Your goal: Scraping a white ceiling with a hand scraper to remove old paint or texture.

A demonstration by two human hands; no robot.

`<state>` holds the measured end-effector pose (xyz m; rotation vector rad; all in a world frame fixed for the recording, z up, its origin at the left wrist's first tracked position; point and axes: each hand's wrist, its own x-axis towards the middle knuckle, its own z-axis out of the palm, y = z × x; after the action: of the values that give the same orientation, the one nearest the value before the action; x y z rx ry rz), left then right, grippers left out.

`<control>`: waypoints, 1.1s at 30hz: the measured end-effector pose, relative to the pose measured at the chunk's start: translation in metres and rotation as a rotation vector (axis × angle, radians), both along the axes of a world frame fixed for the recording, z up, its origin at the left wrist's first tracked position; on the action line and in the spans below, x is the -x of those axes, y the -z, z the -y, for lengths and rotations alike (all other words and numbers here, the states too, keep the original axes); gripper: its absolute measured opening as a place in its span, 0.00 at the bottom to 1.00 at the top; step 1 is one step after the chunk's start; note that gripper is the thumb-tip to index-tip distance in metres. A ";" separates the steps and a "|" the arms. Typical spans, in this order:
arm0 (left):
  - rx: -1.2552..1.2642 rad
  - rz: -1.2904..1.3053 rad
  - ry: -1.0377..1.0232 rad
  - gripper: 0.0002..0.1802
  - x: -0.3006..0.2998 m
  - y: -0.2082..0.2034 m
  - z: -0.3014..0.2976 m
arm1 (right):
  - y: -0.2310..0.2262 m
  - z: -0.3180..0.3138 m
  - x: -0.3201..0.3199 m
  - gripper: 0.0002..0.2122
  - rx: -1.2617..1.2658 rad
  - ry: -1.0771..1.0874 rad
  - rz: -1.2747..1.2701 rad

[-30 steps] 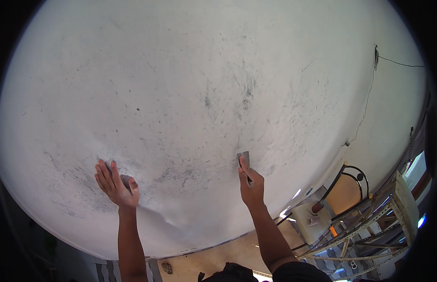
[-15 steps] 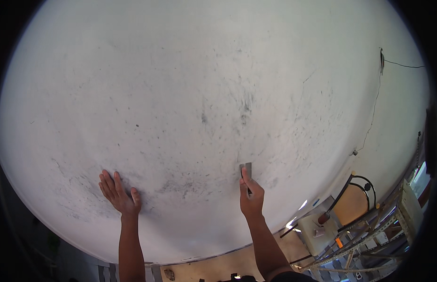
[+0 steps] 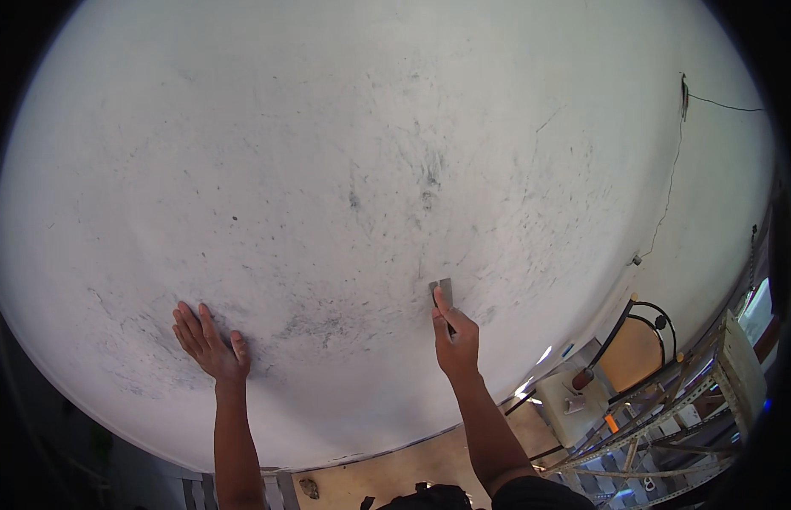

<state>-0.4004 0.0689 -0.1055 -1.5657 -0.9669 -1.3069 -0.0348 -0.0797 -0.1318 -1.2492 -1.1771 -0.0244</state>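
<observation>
In front of me rises a white wall [image 3: 327, 153] marked with dark smudges and scratches. My left hand [image 3: 210, 347] lies flat against it at the lower left, fingers stretched and slightly apart, holding nothing. To the right, my right hand [image 3: 455, 342] grips a small scraper [image 3: 445, 290] with a flat grey blade. The thumb points up along the tool, and the blade is at the wall surface below the darker streaks. Most of the scraper's handle is hidden inside the fist.
At the lower right stands a chair with a tan back [image 3: 635, 353] and black frame, small items on its seat. Beside it is a metal rack [image 3: 710, 387] of perforated angle bars. A thin cable [image 3: 672, 183] runs down the wall at right. A dark lump [image 3: 309, 488] lies on the floor.
The view has shifted slightly, moving the wall marks up and left. My right hand and the scraper appear a little higher; the left hand stays flat on the wall.
</observation>
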 end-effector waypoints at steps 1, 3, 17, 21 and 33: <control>-0.008 -0.025 -0.008 0.35 -0.001 0.001 -0.001 | -0.002 0.000 -0.002 0.20 -0.009 -0.014 0.005; -0.009 -0.050 -0.014 0.35 -0.004 0.005 -0.001 | -0.004 0.000 -0.006 0.19 -0.012 -0.024 0.008; 0.044 -0.096 0.029 0.35 -0.057 0.040 0.009 | -0.004 -0.002 -0.020 0.23 -0.061 -0.039 0.059; 0.023 -0.089 0.011 0.35 -0.057 0.040 0.009 | -0.014 0.000 -0.020 0.24 -0.002 -0.032 0.065; 0.025 -0.066 0.028 0.34 -0.060 0.041 0.007 | -0.029 -0.006 -0.021 0.22 -0.105 -0.006 0.114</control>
<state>-0.3406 0.0622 -0.1462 -1.6362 -0.9270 -1.2588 -0.0141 -0.0735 -0.1023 -1.1645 -1.2616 -0.1529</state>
